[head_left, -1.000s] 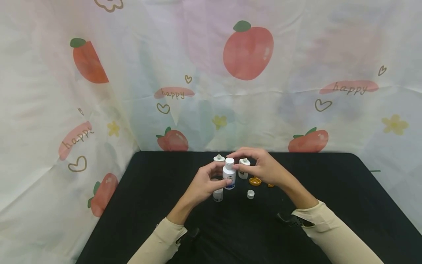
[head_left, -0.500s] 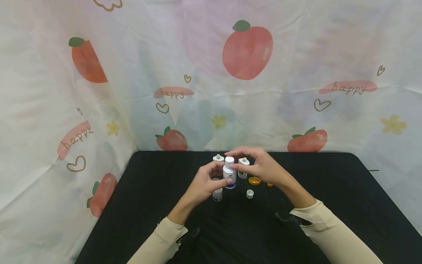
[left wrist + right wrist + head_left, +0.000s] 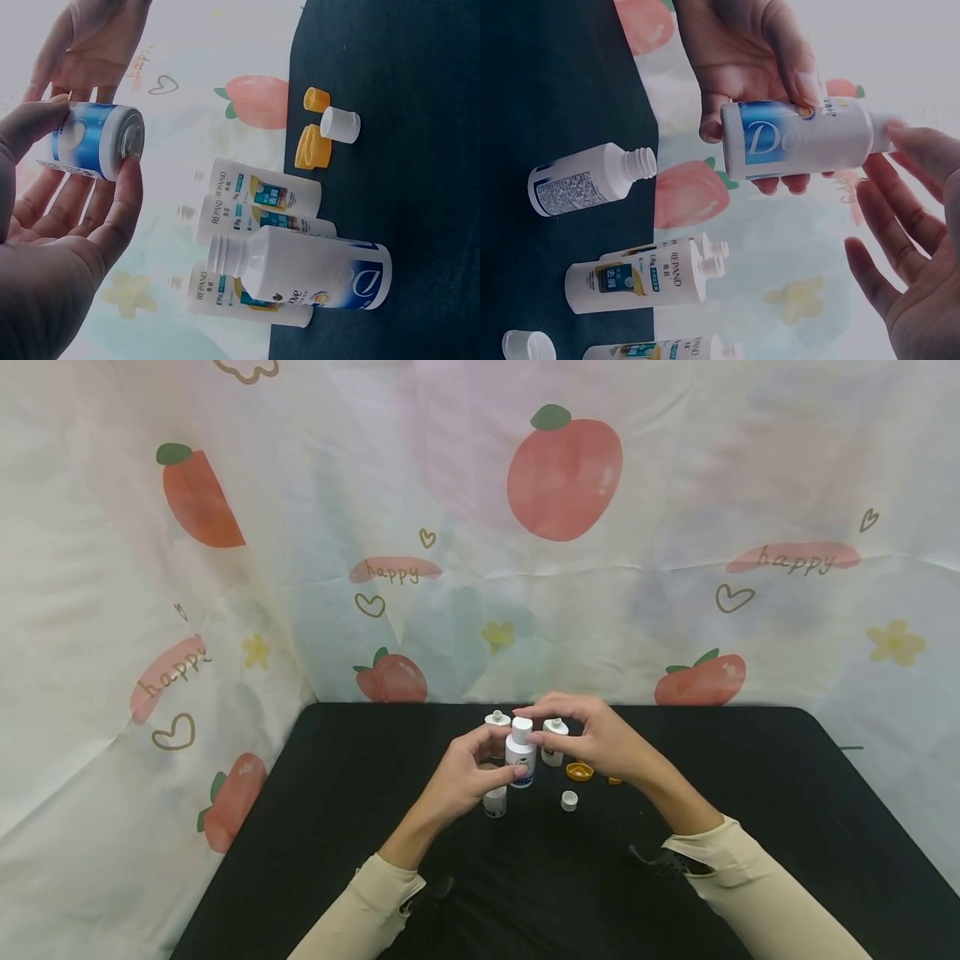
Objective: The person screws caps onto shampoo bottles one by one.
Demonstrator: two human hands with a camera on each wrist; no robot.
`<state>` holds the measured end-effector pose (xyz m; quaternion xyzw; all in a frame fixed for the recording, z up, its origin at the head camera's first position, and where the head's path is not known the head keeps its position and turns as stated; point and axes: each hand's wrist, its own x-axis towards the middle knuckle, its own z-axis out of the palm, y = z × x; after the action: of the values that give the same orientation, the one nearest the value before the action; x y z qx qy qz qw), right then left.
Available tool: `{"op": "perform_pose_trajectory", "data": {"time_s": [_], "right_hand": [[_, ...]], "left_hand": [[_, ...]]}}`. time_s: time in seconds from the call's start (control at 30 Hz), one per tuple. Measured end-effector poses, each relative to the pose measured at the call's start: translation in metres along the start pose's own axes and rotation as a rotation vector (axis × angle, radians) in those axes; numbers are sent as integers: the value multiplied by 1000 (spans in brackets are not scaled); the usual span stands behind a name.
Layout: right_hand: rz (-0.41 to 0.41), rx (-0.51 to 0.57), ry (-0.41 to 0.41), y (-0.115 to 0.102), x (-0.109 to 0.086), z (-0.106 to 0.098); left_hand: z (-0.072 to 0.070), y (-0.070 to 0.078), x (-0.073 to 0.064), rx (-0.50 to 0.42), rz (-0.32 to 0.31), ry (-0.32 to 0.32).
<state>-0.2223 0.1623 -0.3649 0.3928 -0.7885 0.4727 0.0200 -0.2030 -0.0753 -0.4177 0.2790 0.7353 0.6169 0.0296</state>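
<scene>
Upright above the table, a small white and blue Dove bottle (image 3: 521, 762) is in my left hand (image 3: 467, 775), whose thumb and fingers grip its body. My right hand (image 3: 592, 739) pinches the white cap (image 3: 522, 728) at the bottle's top between thumb and forefinger; its other fingers are spread in the right wrist view. Below the hands stands a second Dove bottle (image 3: 315, 270) with a bare threaded neck. Three slimmer white REPAND bottles (image 3: 266, 193) without caps stand near it. A loose white cap (image 3: 569, 802) lies on the table to the right.
Two orange caps (image 3: 579, 772) lie on the black table (image 3: 360, 827), near the loose white cap and under the right hand. A printed cloth (image 3: 480, 527) with fruit and hearts hangs behind the table and along its left side.
Both hands keep nearly the same place on the bottle and its cap. The bottle's label has shifted slightly in view; the bottles and caps on the table have not moved.
</scene>
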Motion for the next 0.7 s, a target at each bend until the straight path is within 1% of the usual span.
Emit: {"op": "perform_pose_trajectory", "data": {"time_s": [0.23, 0.7], "right_hand": [[7, -6, 2, 1, 0, 0], [18, -42, 42, 2, 0, 1]], "left_hand": [[-3, -1, -2, 3, -9, -3], [-4, -3, -2, -15, -5, 7]]}}
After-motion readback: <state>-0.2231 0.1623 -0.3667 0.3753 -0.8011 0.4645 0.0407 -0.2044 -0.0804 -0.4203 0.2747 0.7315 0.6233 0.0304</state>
